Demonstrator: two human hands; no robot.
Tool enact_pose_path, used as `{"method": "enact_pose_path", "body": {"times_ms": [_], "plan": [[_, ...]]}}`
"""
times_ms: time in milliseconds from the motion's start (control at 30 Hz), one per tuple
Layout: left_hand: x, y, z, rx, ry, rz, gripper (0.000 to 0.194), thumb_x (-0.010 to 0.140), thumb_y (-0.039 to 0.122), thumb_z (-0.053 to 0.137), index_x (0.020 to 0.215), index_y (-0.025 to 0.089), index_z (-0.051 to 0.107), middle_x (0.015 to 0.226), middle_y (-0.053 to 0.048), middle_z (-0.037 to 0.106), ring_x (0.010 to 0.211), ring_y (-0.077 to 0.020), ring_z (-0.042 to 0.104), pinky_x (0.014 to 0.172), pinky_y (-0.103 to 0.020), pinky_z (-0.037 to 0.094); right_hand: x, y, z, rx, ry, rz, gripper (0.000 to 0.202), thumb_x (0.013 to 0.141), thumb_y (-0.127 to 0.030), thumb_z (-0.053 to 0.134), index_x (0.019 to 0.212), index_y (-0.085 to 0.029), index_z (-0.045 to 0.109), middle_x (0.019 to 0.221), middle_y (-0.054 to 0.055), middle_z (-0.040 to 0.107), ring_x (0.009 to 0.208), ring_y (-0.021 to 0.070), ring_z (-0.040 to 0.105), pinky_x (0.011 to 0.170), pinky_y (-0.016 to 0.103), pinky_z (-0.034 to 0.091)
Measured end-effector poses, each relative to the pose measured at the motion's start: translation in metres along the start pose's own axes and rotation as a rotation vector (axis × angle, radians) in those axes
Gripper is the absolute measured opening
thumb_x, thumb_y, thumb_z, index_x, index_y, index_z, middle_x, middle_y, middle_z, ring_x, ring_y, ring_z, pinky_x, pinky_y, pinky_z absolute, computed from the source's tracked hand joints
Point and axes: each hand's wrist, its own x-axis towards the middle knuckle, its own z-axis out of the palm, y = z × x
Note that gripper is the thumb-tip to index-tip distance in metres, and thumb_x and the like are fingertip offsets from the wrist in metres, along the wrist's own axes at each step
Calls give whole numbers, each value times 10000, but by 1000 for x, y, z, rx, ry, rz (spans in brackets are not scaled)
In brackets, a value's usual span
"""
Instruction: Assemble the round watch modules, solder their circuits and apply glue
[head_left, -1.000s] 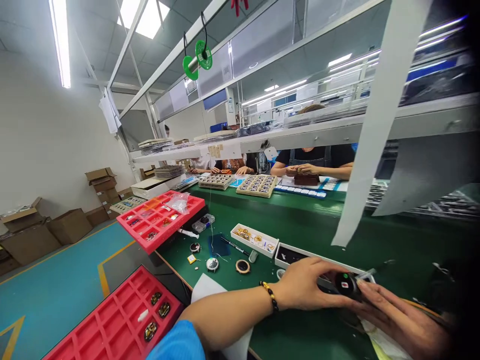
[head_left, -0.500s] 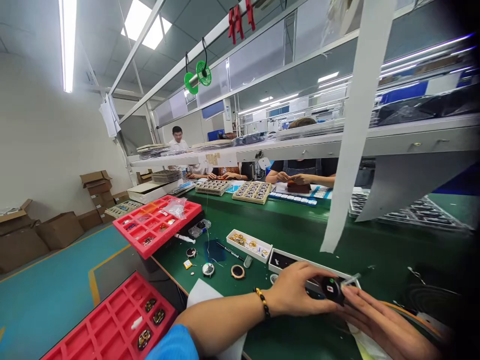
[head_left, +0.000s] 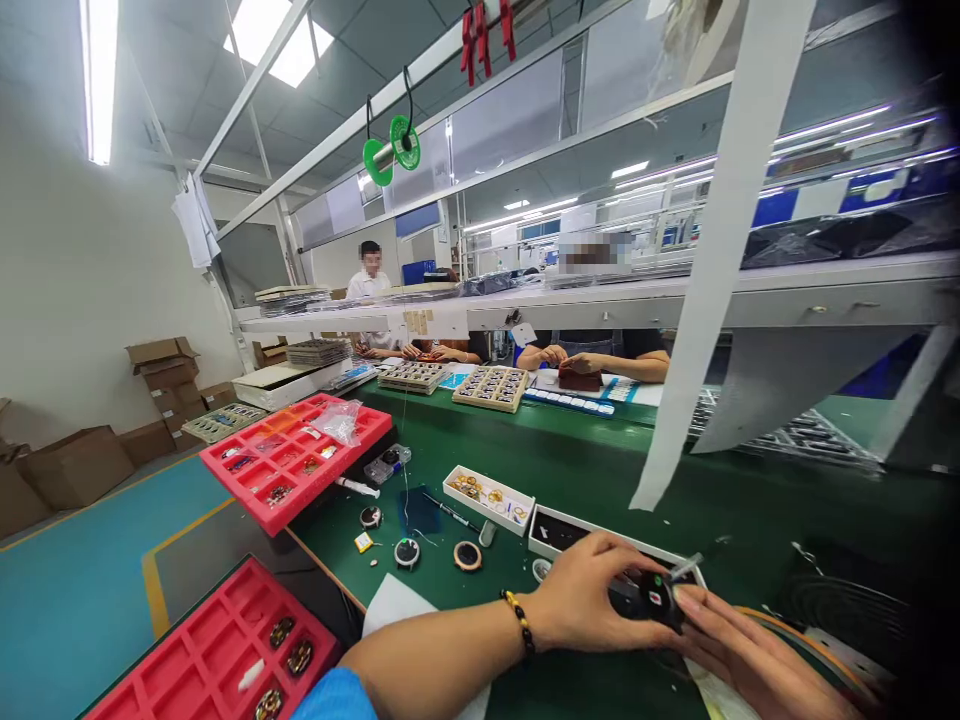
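A small black smartwatch, its face lit with a green dot and a red-and-white icon, is held up between both hands over the green bench. My left hand curls around its left side, thumb below and fingers above. Against its right edge press the fingers of my right hand, thumb and fingertips close together. Partly hidden behind the hands is a long white tray with a dark lining. A clear thin piece sticks up just beyond the watch.
Left of the hands lie round watch parts, a yellow battery, a pen-like tool and a white box of small parts. Red foam trays stand at the left. A white strip hangs ahead; co-workers sit across the bench.
The view has shifted slightly, so the bench items sit a little further left. Both hands still hold the smartwatch, which is turned a little, its lit face showing more clearly.
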Motion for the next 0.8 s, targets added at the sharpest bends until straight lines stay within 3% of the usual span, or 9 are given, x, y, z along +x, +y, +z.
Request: {"method": "enact_pose_path", "body": {"times_ms": [167, 433, 600, 800], "plan": [[-2, -2, 4, -2, 28, 22, 667, 678, 294, 903, 1296, 225, 663, 1235, -86, 647, 1139, -245, 653, 1034, -371, 553, 0, -6, -4, -48, -34, 47, 419, 533, -503, 905, 759, -208, 711, 949, 129, 752, 1049, 395, 701, 987, 480, 609], [-2, -2, 12, -27, 98, 2, 638, 633, 212, 898, 1234, 221, 686, 1205, -79, 639, 1092, -241, 655, 1007, -375, 557, -3, -11, -1, -32, -50, 33, 411, 603, -517, 886, 794, -193, 721, 797, 72, 711, 908, 311, 715, 978, 435, 595], [-2, 1, 12, -82, 109, -9, 611, 628, 159, 884, 1206, 223, 693, 1182, -71, 631, 1105, -241, 641, 989, -362, 553, -4, -9, -2, -41, -4, 18, 457, 633, -574, 872, 845, -196, 727, 897, 87, 710, 963, 321, 701, 938, 422, 594], [-3, 7, 12, -108, 80, -75, 590, 634, 114, 865, 1184, 247, 698, 1201, -56, 615, 1139, -246, 623, 1022, -376, 529, 5, -5, -12, -110, -145, -13, 448, 704, -609, 823, 820, -193, 704, 916, 72, 687, 997, 300, 681, 961, 399, 563]]}}
